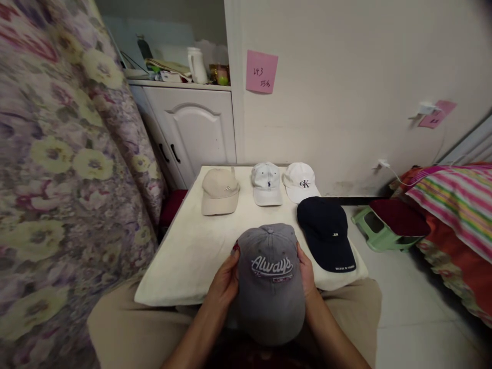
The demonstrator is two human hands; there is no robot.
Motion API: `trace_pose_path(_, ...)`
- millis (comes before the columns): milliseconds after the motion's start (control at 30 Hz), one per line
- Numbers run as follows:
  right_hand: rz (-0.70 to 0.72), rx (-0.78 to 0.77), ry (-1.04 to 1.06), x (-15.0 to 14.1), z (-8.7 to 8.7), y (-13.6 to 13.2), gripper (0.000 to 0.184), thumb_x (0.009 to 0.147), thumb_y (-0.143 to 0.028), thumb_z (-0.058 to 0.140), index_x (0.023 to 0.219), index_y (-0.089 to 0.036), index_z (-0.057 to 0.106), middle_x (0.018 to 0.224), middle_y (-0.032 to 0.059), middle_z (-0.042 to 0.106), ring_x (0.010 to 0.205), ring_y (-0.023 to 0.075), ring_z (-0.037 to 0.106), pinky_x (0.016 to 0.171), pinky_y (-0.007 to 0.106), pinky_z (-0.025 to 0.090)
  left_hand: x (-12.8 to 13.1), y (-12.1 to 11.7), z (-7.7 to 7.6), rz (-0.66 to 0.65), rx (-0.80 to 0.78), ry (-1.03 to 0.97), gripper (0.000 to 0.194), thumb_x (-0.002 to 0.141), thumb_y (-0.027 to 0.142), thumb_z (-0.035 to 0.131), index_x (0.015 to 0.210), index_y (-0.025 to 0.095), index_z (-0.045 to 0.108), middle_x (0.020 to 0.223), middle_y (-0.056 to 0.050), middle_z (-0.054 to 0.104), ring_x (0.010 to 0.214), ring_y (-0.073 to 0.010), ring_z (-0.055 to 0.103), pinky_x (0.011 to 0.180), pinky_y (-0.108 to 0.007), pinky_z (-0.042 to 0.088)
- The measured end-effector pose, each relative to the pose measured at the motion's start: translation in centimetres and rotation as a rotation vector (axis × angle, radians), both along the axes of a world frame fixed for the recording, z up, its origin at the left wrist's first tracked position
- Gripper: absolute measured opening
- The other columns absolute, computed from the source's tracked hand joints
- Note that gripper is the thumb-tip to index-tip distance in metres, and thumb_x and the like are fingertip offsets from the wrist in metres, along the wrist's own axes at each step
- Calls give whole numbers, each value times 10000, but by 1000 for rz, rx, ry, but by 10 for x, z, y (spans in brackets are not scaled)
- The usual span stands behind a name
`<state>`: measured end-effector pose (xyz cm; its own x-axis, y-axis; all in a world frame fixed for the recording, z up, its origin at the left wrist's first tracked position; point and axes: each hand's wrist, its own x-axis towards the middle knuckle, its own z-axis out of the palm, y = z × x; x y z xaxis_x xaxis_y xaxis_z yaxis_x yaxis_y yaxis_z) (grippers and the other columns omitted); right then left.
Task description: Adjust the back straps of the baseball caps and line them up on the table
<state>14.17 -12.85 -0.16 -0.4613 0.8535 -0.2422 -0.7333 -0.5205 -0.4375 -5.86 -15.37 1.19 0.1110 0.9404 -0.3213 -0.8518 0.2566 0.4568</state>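
Note:
Between my two hands is a grey baseball cap (269, 297) with "Always" stitched in white on its front, its brim toward me. My left hand (227, 277) grips the cap's left side, and my right hand (306, 269) grips its right side; the fingers behind the cap are hidden. Beyond it on the cloth-covered table (180, 256) lie a beige cap (220, 192), a pale cap (266, 184) with a small dark logo, and a white cap (300, 182) marked "CK". A navy cap (326, 233) rests at the table's right, brim toward me.
Floral curtain (77, 179) hangs at the left. Behind the table stand a white cabinet (202, 123) and a wall with a pink note (262, 72). To the right are a green stool (374, 228) with a dark red top and a bed with a striped cover (457, 200).

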Motion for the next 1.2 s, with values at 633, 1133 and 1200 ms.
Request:
trace_pose_path(633,-167,58,66,3,12,-31,278,704,-210,781,974,-237,718,933,19,774,853,218,725,982,414,499,10,-45,24,-136,157,-46,279,784,154,721,1062,175,731,1035,-74,769,1050,-260,690,1048,-353,452)
trace_pose_path(1133,14,160,44,-20,6,-40,416,725,-429,781,1071,-219,682,1060,79,725,971,256,670,882,406,514,3,-48,49,27,127,96,645,714,57,687,1336,183,571,1082,-103,755,1065,-323,677,1025,-438,472)
trace_pose_path(1200,77,181,10,-20,-3,-38,431,742,-443,767,1086,-198,676,1031,91,717,914,234,669,792,358,530,-11,-20,63,48,163,95,617,730,44,654,1331,154,567,1059,-104,762,1051,-318,683,1029,-439,470)
